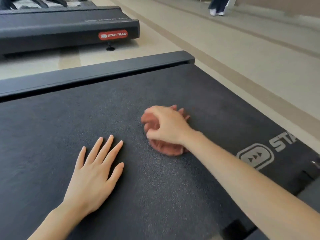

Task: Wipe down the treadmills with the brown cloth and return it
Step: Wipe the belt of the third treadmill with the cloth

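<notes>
1. The right hand (166, 125) lies on top of the brown cloth (165, 150) with its fingers curled into the fabric, so it grasps the cloth and presses it down.
2. The brown cloth is bunched into a lump on the treadmill belt (86, 115), a little right of the middle. Folds stick out beyond the knuckles and under the wrist.
3. The left hand (93, 177) is flat on the belt, palm down and fingers straight and spread. It holds nothing and is apart from the cloth.
4. On the belt near the right forearm is a grey printed logo (256, 155), cut off by the frame edge.
5. A black side rail (103, 71) runs along the far edge of the belt.
6. Beyond it, across a strip of beige floor (225, 54), stands a second treadmill (52, 25) with a red Star Trac badge (112, 34).
7. Far away at the top are the legs of a person (217, 5), in dark trousers and white shoes.
</notes>
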A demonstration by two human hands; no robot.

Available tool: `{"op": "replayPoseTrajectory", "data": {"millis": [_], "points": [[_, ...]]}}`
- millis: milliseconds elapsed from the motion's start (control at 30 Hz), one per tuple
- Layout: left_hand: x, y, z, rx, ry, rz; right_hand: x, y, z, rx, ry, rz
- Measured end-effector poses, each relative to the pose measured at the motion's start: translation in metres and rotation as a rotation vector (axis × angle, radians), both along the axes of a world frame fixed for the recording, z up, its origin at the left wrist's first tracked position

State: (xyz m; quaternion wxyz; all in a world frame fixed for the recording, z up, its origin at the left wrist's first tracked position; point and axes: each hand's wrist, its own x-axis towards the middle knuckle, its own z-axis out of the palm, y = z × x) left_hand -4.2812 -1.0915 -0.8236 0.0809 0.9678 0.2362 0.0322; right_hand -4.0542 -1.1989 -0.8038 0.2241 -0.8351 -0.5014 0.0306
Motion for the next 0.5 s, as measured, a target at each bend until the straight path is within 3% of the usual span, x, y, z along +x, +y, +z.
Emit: {"op": "replayPoseTrajectory", "data": {"millis": [67,133,300,500], "points": [[-0.002,0.001,-0.001,0.002,0.004,-0.005,-0.029,-0.017,-0.004,-0.004,0.009,0.197],[-0.004,0.002,-0.001,-0.017,-0.018,-0.010,-0.024,-0.055,-0.004,-0.021,0.029,0.244],[0.000,-0.002,0.001,-0.040,-0.051,-0.007,0.065,-0.126,0.009,-0.011,0.097,-0.234],[0.001,-0.002,0.001,-0.056,-0.088,0.000,0.123,-0.063,-0.007,0.070,-0.045,-0.564]]}}
